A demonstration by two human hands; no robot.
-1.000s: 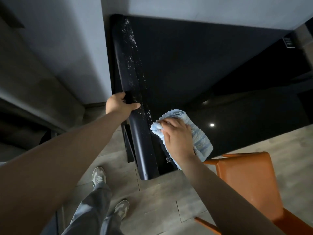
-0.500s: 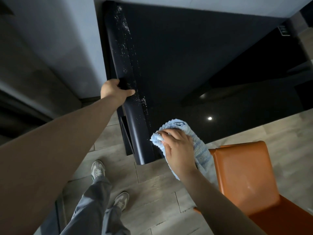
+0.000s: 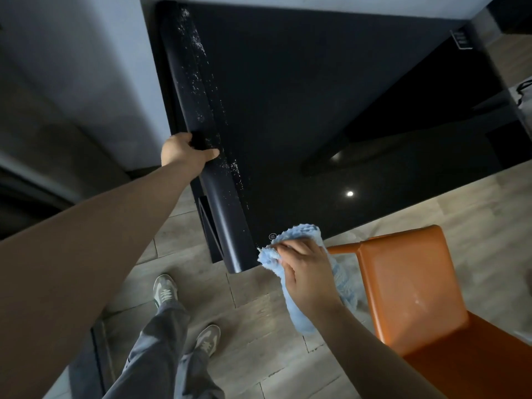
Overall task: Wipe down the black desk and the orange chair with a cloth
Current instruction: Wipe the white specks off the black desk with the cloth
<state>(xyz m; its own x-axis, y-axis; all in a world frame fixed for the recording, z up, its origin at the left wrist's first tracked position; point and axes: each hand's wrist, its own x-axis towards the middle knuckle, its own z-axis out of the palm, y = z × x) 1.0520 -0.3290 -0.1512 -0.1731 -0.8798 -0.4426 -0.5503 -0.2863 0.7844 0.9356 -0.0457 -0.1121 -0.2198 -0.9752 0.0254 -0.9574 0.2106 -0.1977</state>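
At lower centre the right hand has its grip closed on the blue cloth at the black tabletop corner, while the left hand grips the tabletop's rolled edge, beside the orange chair.

The right hand covers the middle of the cloth, so its grip there is hidden. The chair beside it is cut by the right edge. Left-hand fingers disappear behind the desk edge.
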